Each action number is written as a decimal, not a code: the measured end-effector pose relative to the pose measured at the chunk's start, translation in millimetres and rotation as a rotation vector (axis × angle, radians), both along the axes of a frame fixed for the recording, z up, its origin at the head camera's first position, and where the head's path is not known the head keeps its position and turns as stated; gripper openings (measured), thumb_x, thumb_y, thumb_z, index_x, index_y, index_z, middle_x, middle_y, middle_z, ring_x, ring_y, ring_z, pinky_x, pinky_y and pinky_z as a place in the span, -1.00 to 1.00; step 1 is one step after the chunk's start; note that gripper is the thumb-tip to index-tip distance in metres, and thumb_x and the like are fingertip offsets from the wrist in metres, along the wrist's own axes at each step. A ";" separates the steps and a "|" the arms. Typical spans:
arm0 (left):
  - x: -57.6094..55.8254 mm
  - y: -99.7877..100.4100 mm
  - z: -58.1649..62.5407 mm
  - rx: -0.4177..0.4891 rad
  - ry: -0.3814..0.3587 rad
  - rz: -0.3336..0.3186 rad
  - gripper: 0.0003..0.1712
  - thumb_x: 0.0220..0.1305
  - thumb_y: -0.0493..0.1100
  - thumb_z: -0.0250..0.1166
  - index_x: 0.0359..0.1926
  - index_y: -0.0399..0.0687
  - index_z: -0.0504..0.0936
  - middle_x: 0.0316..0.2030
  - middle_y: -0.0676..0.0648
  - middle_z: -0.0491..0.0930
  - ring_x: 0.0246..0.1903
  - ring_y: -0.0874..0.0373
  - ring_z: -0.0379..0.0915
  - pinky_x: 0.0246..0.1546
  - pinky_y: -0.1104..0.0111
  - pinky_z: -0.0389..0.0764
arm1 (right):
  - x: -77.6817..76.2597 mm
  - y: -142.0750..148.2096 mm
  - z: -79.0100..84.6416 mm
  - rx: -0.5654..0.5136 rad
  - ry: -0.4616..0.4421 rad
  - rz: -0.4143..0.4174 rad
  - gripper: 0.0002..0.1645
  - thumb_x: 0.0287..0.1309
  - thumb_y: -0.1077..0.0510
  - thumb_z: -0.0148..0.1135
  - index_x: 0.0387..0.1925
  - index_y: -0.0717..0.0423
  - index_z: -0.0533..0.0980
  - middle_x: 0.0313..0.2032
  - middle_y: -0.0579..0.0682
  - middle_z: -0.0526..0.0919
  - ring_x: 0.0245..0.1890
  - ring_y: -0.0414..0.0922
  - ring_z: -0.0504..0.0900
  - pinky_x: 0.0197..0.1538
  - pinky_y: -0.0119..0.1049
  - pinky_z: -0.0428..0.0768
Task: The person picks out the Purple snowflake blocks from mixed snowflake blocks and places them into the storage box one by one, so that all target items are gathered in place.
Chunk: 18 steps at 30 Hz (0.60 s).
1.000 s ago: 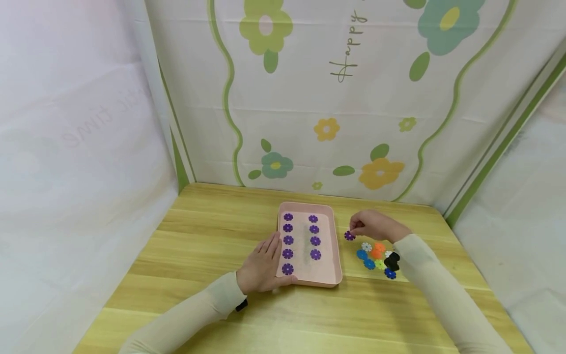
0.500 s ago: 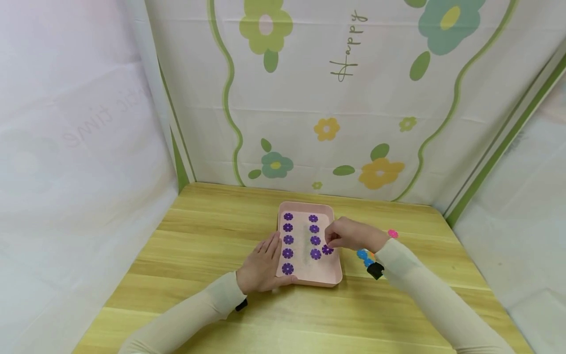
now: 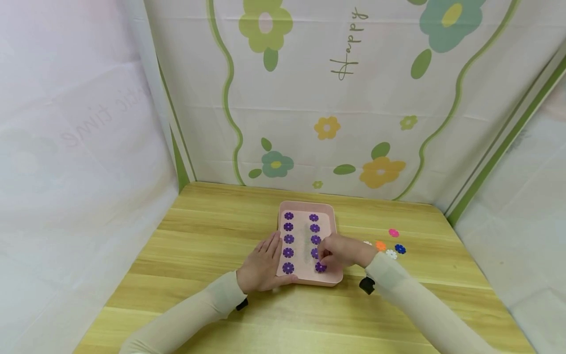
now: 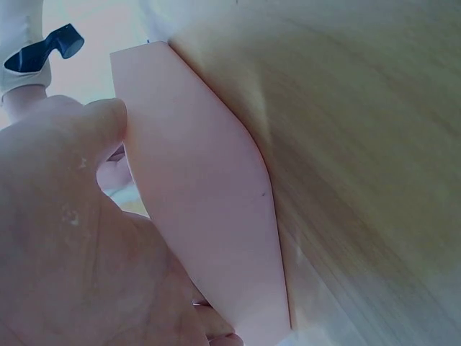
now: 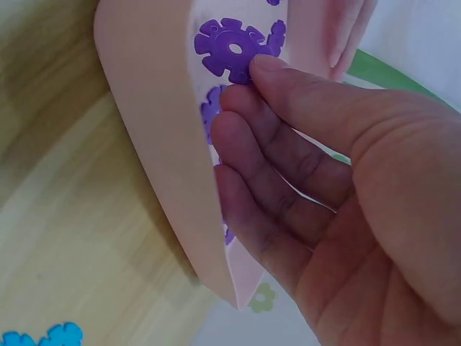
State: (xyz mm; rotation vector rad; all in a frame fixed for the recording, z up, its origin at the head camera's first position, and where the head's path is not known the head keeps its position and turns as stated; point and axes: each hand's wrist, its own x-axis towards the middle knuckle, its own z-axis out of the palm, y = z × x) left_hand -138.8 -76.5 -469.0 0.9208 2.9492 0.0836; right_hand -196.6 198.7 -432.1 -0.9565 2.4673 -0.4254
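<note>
Between thumb and forefinger, my right hand [image 3: 342,250] pinches a purple flower-shaped plastic disc [image 5: 222,52], low over the near right part of the pink tray [image 3: 334,221]. My left hand [image 3: 260,268] rests against the tray's near left corner with its fingers straight along the side; in the left wrist view its thumb touches the rim of the pink wall [image 4: 194,158]. A column of several purple discs [image 3: 288,239] lies along the tray's left side. A second column [image 3: 314,228] runs down the right side, partly covered by my right hand.
Right of the tray, loose discs lie on the wooden table [image 3: 212,221]: pink [image 3: 393,233], orange [image 3: 381,245], dark blue [image 3: 400,249] and white [image 3: 391,254]. Light blue discs [image 5: 63,335] show in the right wrist view. A flower-printed curtain [image 3: 292,98] stands behind the table.
My right hand has carried the purple disc leftward from beside the loose pile, over the tray's right wall, and down toward its near end. The left hand has stayed put.
</note>
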 end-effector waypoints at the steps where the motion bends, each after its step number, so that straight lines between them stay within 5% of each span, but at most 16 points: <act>1: -0.1 0.0 0.0 -0.003 0.002 0.000 0.31 0.38 0.64 -0.01 0.60 -0.45 0.13 0.64 -0.40 0.03 0.65 -0.24 0.02 0.61 0.01 0.27 | 0.4 0.0 -1.8 -0.012 0.003 0.006 -0.86 0.38 0.25 0.36 -0.34 0.04 0.73 -0.40 -0.15 0.72 -0.43 -0.32 0.54 -0.30 -0.46 0.61; 18: -3.8 0.1 -5.8 0.022 -0.047 0.006 0.31 0.38 0.61 0.04 0.61 -0.44 0.08 0.65 -0.40 -0.02 0.67 -0.23 -0.04 0.63 -0.01 0.20 | -2.5 -3.1 -21.2 -0.020 0.056 0.009 -0.91 0.38 0.20 0.39 -0.28 0.04 0.77 -0.39 -0.18 0.76 -0.46 -0.37 0.55 -0.31 -0.51 0.64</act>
